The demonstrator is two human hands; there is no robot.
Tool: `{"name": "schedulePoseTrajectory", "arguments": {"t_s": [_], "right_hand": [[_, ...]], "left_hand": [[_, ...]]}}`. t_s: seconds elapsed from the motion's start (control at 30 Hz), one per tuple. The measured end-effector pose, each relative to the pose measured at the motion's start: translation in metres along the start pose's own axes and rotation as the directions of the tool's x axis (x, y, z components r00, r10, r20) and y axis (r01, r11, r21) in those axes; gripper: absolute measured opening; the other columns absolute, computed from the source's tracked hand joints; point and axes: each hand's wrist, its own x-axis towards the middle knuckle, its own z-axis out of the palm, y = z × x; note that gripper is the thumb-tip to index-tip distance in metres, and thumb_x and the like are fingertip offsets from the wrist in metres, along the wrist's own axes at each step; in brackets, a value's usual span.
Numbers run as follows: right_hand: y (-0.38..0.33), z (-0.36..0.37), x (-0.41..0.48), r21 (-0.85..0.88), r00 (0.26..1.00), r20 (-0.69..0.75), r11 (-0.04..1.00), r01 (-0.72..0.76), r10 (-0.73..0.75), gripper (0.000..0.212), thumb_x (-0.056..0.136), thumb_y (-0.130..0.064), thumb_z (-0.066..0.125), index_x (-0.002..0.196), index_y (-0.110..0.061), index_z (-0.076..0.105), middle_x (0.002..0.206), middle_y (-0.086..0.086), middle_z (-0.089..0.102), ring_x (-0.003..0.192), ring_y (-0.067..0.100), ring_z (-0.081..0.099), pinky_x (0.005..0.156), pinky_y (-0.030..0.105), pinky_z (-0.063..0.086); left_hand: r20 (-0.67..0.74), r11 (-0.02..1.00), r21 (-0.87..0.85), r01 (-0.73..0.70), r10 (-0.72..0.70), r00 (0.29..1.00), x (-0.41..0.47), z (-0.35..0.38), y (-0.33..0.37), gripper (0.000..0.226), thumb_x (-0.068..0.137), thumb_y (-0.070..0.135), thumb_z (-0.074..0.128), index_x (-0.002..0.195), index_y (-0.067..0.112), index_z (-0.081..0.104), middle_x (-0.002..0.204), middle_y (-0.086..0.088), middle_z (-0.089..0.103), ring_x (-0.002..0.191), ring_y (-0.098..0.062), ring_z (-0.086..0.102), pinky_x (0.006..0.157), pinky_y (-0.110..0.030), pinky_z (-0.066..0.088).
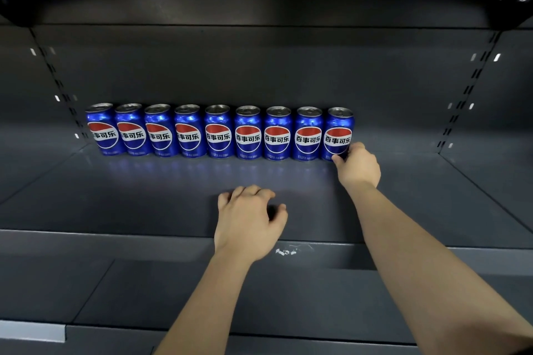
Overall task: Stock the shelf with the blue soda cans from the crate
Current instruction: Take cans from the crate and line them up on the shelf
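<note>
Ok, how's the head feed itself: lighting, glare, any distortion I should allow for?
Head view: dim overall, frame top near black; cans sharp, casting blue reflections on the shelf; wide-angle view tilts the side uprights outward; right hand gripping the last can and left hand both unblurred.

Nine soda cans (219, 135) stand upright, side by side, in one row at the back of the shelf (129, 199), spanning my 10 to 1 o'clock, just before the back panel (259, 72). My right hand (359, 167) holds the rightmost can (338, 132) from its 4 o'clock side. My left hand (248, 219) rests on the shelf at 12 o'clock, before the row.
</note>
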Motion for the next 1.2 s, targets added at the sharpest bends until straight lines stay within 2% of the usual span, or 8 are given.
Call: {"name": "schedulePoseTrajectory", "arguments": {"t_s": [0.17, 0.4, 0.5, 0.6, 0.77, 0.87, 1.1, 1.2], "right_hand": [[0.0, 0.0, -0.002, 0.005, 1.0, 0.012, 1.0, 0.001, -0.002, 0.034, 0.091, -0.029, 0.064, 0.114, -0.007, 0.052, 0.111, 0.016, 0.066, 0.103, 0.036, 0.061, 0.072, 0.034, 0.043], [0.001, -0.014, -0.013, 0.111, 0.987, 0.159, 0.994, -0.015, -0.003, 0.035, 0.086, -0.006, 0.055, 0.12, -0.002, 0.049, 0.117, 0.02, 0.063, 0.107, 0.039, 0.058, 0.081, 0.036, 0.045], [-0.007, -0.021, -0.024, 0.161, 0.978, 0.208, 0.986, -0.038, 0.004, 0.044, 0.085, -0.007, 0.058, 0.126, -0.003, 0.045, 0.12, 0.019, 0.06, 0.108, 0.038, 0.058, 0.077, 0.032, 0.043], [-0.011, -0.029, -0.038, 0.217, 0.986, 0.166, 0.975, -0.048, 0.012, 0.047, 0.085, -0.01, 0.058, 0.13, -0.007, 0.043, 0.117, 0.017, 0.063, 0.105, 0.035, 0.06, 0.079, 0.033, 0.046], [-0.026, -0.04, -0.071, 0.259, 0.994, 0.105, 0.965, -0.029, 0.002, 0.039, 0.085, -0.011, 0.058, 0.124, -0.01, 0.057, 0.115, 0.01, 0.066, 0.106, 0.029, 0.061, 0.084, 0.029, 0.046], [-0.045, -0.044, -0.097, 0.283, 0.994, 0.102, 0.959, 0.005, -0.035, 0.034, 0.084, -0.012, 0.059, 0.118, -0.01, 0.062, 0.112, 0.008, 0.068, 0.106, 0.026, 0.062, 0.088, 0.029, 0.047], [-0.09, -0.042, -0.184, 0.325, 0.99, 0.065, 0.94, 0.1, -0.128, 0.031, 0.087, -0.009, 0.056, 0.117, -0.011, 0.065, 0.105, 0.003, 0.067, 0.092, 0.016, 0.06, 0.079, 0.022, 0.042], [-0.108, -0.034, -0.227, 0.341, 0.989, 0.026, 0.931, 0.13, -0.147, 0.03, 0.087, -0.009, 0.055, 0.115, -0.013, 0.066, 0.1, 0.002, 0.069, 0.087, 0.015, 0.062, 0.081, 0.025, 0.048]], "left_hand": [[-0.003, 1.0, -0.026, 0.0, 0.0, 1.0, 0.001, -0.001, 0.0, 0.039, 0.091, 0.05, 0.042, 0.12, 0.032, 0.06, 0.118, 0.013, 0.059, 0.116, -0.01, 0.047, 0.103, -0.032, 0.024], [0.03, 0.996, -0.088, -0.022, 0.025, 0.999, 0.001, -0.002, -0.001, 0.037, 0.092, 0.047, 0.044, 0.12, 0.028, 0.061, 0.117, 0.009, 0.06, 0.114, -0.013, 0.048, 0.104, -0.033, 0.025], [0.039, 0.975, -0.218, -0.045, 0.054, 0.998, -0.001, -0.005, -0.005, 0.032, 0.094, 0.044, 0.046, 0.116, 0.028, 0.063, 0.115, 0.01, 0.061, 0.112, -0.013, 0.051, 0.105, -0.033, 0.029], [-0.008, 0.922, -0.383, -0.06, 0.061, 0.998, -0.006, -0.015, -0.015, 0.028, 0.095, 0.038, 0.049, 0.113, 0.025, 0.066, 0.111, 0.009, 0.063, 0.107, -0.013, 0.055, 0.101, -0.042, 0.04], [-0.059, 0.93, -0.364, -0.044, 0.024, 0.998, -0.025, -0.032, -0.038, 0.027, 0.095, 0.035, 0.05, 0.113, 0.025, 0.067, 0.113, 0.009, 0.063, 0.108, -0.012, 0.055, 0.101, -0.044, 0.039], [-0.065, 0.936, -0.348, -0.047, 0.026, 0.998, -0.042, -0.042, -0.051, 0.026, 0.095, 0.035, 0.051, 0.114, 0.026, 0.066, 0.113, 0.01, 0.063, 0.11, -0.013, 0.054, 0.102, -0.041, 0.034], [-0.049, 0.939, -0.327, -0.104, 0.093, 0.994, -0.095, -0.077, -0.101, 0.027, 0.095, 0.036, 0.051, 0.116, 0.027, 0.064, 0.117, 0.012, 0.059, 0.115, -0.012, 0.049, 0.099, -0.035, 0.031], [-0.018, 0.943, -0.324, -0.08, 0.079, 0.997, -0.123, -0.098, -0.136, 0.029, 0.095, 0.037, 0.05, 0.118, 0.027, 0.063, 0.12, 0.011, 0.058, 0.116, -0.013, 0.049, 0.098, -0.035, 0.031]]}}
